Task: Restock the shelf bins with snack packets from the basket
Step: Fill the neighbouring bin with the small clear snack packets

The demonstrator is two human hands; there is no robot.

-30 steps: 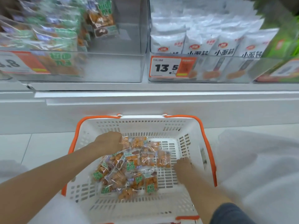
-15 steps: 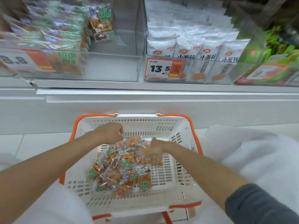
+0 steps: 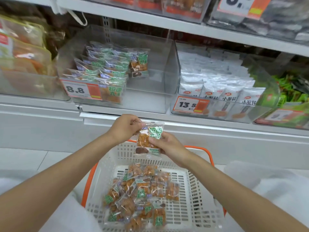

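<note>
Here, a single snack packet (image 3: 148, 139) is held upright above the white basket (image 3: 200, 198), its top corner pinched by the left hand (image 3: 124, 128) and its right edge gripped in the curled fingers of the right hand (image 3: 168, 148). More packets (image 3: 138, 195) are heaped in the basket, below the half-filled clear shelf bin (image 3: 147, 97).

Both forearms (image 3: 66, 190) are bare; white clothing (image 3: 267, 185) shows below them.

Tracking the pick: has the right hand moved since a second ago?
Yes. The right hand has risen from inside the basket to above its far rim, pinching a packet with the left hand.
</note>
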